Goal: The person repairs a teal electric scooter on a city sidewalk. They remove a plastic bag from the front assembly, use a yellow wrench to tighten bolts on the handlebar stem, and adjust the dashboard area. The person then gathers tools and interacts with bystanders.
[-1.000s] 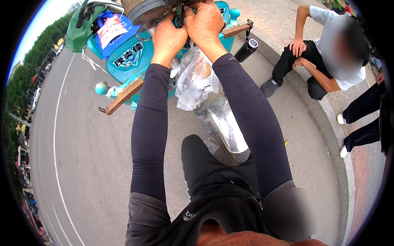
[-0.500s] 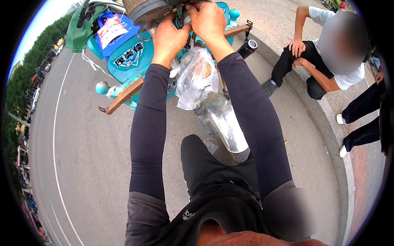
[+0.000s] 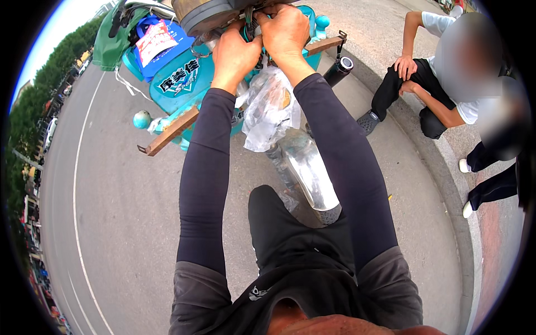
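Both my hands are together at the top of the view, under a round dark housing [image 3: 209, 17] on the front of a teal vehicle [image 3: 181, 78]. My left hand [image 3: 237, 53] has its fingers curled in against a bundle of thin wires [image 3: 247, 28]. Beside it, my right hand [image 3: 283, 33] reaches in with bent fingers, pinching near the same wires. The fingertips of both are partly hidden, so what exactly lies between them does not show. Just below my wrists hangs a crumpled clear plastic bag [image 3: 271, 111], above a shiny metal mudguard [image 3: 307, 167] and its tyre.
A rusty brown bar [image 3: 170, 131] juts out on the left, its other end [image 3: 326, 43] on the right with a dark bottle [image 3: 339, 70] hanging there. Blue and green bags [image 3: 114, 44] lie on the vehicle. A person [image 3: 430, 72] sits on the kerb [image 3: 413, 125]; another stands behind.
My hands stay at the wires, with small shifts of the fingers. The whole view has moved slightly. At the far right, more of the standing person has come into view.
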Motion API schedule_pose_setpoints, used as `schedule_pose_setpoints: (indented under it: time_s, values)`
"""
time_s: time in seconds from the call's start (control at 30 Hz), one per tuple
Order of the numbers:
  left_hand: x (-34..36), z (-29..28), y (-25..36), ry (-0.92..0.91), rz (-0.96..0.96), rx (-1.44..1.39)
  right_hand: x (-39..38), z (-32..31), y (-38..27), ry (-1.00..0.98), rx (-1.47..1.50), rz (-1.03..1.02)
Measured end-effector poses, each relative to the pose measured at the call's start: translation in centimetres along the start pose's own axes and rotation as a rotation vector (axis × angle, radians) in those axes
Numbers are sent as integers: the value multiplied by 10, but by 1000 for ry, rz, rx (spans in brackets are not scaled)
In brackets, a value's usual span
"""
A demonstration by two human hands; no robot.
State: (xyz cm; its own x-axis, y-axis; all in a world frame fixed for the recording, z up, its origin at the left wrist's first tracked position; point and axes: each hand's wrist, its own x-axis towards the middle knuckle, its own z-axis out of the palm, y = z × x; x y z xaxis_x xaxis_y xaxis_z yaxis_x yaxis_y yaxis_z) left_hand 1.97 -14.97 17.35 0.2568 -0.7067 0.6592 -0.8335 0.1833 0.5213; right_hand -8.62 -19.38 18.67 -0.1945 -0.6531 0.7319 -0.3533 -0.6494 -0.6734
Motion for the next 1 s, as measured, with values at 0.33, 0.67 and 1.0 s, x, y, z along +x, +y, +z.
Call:
schedule_pose_setpoints:
  time_s: [0.33, 0.67, 1.0]
  values:
    - [-2, 4, -5, 6, 13, -2, -2, 1, -1, -56, 90, 130]
    - [-8, -7, 13, -42, -91, -73, -8, 8, 10, 23, -61, -119]
    - [-10, -6, 8, -18, -62, -95, -2, 11, 19, 10, 62, 61]
